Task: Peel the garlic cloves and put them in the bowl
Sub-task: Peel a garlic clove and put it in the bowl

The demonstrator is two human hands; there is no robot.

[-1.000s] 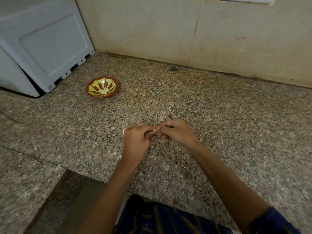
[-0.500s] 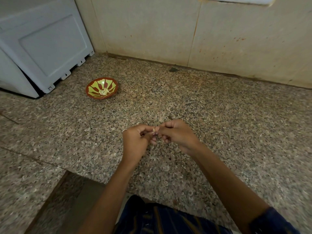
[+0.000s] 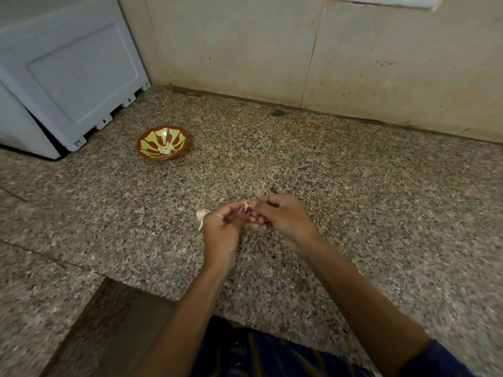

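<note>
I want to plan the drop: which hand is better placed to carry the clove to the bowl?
Probably the left hand: it pinches the clove, and the bowl lies on its side.

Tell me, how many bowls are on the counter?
1. The bowl stands on the counter at the far left, near the white appliance, with some peeled garlic inside.

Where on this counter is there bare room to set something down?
Bare granite counter lies right of the right hand up to the wall, and between the bowl and the hands. It is crowded at the left hand, where garlic lies.
</note>
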